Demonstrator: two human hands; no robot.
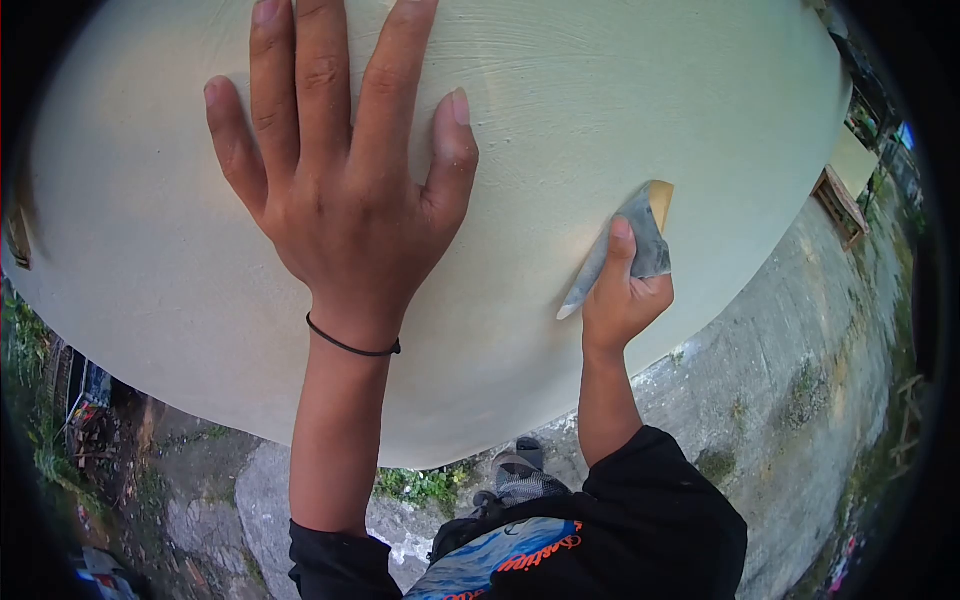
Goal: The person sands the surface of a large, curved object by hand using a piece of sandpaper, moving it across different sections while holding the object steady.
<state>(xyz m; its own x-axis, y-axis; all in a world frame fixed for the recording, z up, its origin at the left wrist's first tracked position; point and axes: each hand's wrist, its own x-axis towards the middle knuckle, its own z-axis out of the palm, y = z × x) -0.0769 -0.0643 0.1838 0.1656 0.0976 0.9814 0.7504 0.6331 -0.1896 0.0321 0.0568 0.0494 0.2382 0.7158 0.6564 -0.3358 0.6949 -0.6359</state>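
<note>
A large pale, off-white curved surface (500, 250) fills most of the head view, with faint streaks and ridges near its upper middle. My left hand (350, 190) lies over it palm down, fingers spread, a thin dark band (352, 345) round the wrist. To the right, my right hand (625, 305) grips a folded sheet of sandpaper (640, 250), thumb on top. The sheet is grey on one side and tan at its upper corner. It rests right at the pale surface, and the fingers beneath it are hidden.
Below the surface's rounded edge lies rough grey concrete ground (780, 370) with green weeds (425, 485). My foot (530, 455) shows under the edge. A wooden frame (840, 207) stands at the far right, and scattered debris (95, 440) lies at the left.
</note>
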